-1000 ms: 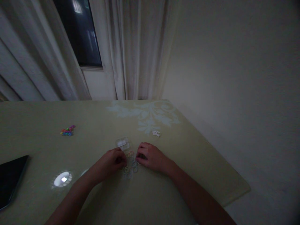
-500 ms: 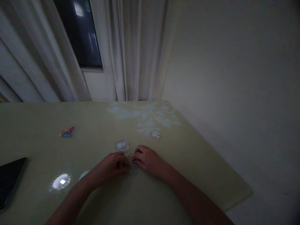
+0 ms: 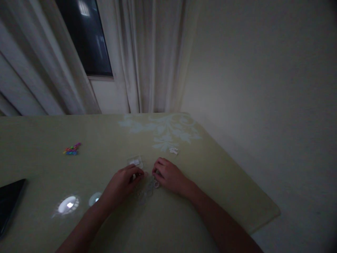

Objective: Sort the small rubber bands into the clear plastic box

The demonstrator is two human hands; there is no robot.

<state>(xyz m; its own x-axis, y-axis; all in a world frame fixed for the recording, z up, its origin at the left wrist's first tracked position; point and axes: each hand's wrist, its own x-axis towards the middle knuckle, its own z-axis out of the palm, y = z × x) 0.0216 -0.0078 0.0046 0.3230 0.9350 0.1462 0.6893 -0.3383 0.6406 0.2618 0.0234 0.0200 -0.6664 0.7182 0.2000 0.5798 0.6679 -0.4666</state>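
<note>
My left hand (image 3: 126, 181) is closed in a pinch, thumb and forefinger together beside a small pinkish piece (image 3: 146, 174) too small to name. To its right, my right hand (image 3: 170, 175) has its fingers curled together; what they hold, if anything, is hidden. Just below the right fingertips lies a small pale ring (image 3: 156, 184). Clear, see-through pieces (image 3: 146, 193) lie loosely on the table between and below the hands. Behind the left hand sits a small clear plastic box (image 3: 135, 161) with a white patch, its near side partly covered by the fingers.
Several small white pieces (image 3: 173, 151) lie beyond my right hand. A pile of bright coloured bits (image 3: 71, 150) is at the left, and a dark flat device (image 3: 10, 200) rests at the left edge. Light glares on the tabletop (image 3: 68, 204). Curtains and a wall stand behind.
My hands have moved slightly apart and away from me, uncovering the clear pieces and the pale ring. The left hand now partly covers the clear box. The view has shifted slightly.
</note>
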